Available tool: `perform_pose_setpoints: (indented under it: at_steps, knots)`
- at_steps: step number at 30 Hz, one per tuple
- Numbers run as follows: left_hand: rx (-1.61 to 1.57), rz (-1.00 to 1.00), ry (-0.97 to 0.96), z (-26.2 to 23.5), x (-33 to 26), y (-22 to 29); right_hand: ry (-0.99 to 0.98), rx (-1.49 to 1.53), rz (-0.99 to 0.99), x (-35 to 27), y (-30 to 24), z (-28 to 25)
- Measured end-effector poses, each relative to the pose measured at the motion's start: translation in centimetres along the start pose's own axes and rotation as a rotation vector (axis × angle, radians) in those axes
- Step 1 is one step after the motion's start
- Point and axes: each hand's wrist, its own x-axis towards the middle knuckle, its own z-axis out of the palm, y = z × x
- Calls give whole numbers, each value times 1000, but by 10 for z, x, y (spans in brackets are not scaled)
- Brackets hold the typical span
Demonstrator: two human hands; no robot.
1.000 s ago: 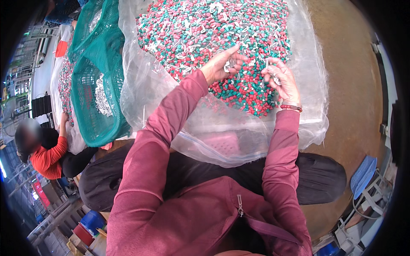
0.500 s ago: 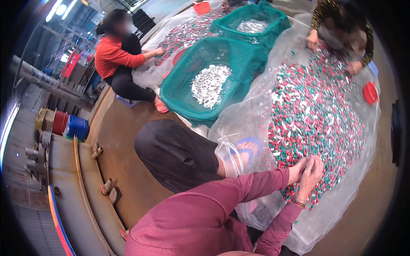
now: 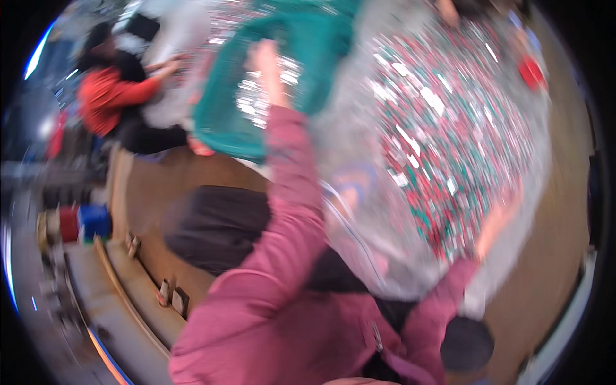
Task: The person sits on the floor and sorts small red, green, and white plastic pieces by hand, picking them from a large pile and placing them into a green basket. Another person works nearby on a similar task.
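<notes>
My left hand (image 3: 264, 56) is over the green mesh-covered basket (image 3: 221, 144), above the small white pieces (image 3: 253, 102) gathered inside it. Motion smears its fingers, so I cannot tell whether it is open or closed. Down at the near right edge of the heap of small red, green and white pieces (image 3: 449, 141), my right hand (image 3: 500, 218) is close to or touching the pile. Its fingers are blurred too, and whether it holds anything does not show. Translucent plastic sheeting (image 3: 353, 138) lies under the heap.
A person in a red top (image 3: 106, 96) sits at the far left beside the sheeting. Another person's hand (image 3: 448, 11) shows at the top edge. A red container (image 3: 531, 72) stands right of the heap. Metal beams (image 3: 125, 292) and coloured drums (image 3: 93, 223) are at the left.
My hands, together over the near end of the heap before, are now apart. The left has swung up and left to the basket; the right has shifted slightly right. The whole view has turned.
</notes>
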Motion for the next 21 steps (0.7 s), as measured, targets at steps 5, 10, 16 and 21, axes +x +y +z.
perform_pose_setpoints:
  at_steps: [5,10,16,21]
  knots:
    - [500,577,226,41,-34,-9,-304,-192,-278,-33,11,63]
    - [300,725,-1022,149,-161,30,-486,-345,-343,-90,27,118]
    - [486,1146,-1556,127,-244,-60,-732,-599,-572,-77,77,92]
    - [566,1157,-2165,41,-221,-84,-613,-567,-641,-54,91,89]
